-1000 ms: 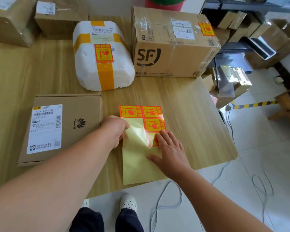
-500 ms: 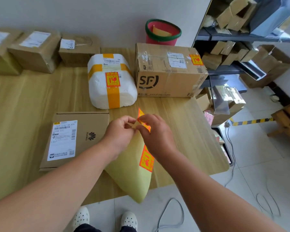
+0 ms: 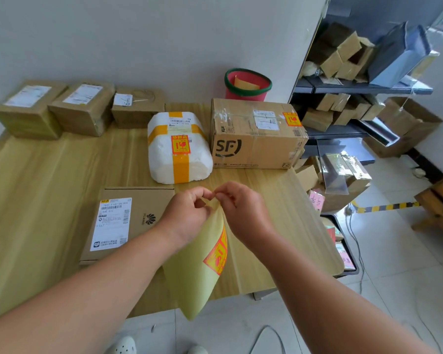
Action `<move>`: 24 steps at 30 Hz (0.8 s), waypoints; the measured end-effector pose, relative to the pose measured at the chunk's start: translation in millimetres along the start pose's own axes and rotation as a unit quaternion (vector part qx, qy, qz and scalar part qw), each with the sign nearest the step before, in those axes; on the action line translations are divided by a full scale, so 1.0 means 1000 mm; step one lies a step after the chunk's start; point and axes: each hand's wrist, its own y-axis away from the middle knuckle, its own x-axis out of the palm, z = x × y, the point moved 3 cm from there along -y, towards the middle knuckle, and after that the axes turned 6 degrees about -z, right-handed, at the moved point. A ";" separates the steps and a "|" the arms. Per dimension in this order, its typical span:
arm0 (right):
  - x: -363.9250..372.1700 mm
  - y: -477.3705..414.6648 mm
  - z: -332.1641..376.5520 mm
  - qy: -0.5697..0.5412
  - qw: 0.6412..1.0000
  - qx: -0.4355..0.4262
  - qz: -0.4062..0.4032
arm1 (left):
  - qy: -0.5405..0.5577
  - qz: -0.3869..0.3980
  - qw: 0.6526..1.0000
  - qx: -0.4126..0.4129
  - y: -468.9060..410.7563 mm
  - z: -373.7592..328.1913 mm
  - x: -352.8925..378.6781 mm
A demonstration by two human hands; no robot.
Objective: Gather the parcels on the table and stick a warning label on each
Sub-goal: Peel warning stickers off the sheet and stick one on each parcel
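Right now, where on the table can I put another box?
Biggest bare patch: the table's wood left of the flat box, in front of the three small boxes. A smaller one lies beside the right hand, below the SF box. The back row is crowded.

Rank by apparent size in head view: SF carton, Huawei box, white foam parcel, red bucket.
1. SF carton and Huawei box: look alike; the box is nearer the camera and partly behind the left hand, so unranked.
2. White foam parcel.
3. Red bucket, partly hidden behind the carton.
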 end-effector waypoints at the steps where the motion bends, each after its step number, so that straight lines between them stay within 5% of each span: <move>1: -0.002 0.001 0.000 -0.003 1.000 0.004 -0.003 | 0.003 -0.001 1.000 0.001 0.001 -0.001 0.001; 17: -0.016 0.008 -0.001 -0.033 0.998 0.058 0.015 | -0.008 0.005 0.999 0.039 0.006 -0.013 0.005; 24: -0.021 0.005 -0.006 -0.128 0.984 0.119 0.028 | -0.021 0.017 0.998 0.052 0.009 -0.024 0.006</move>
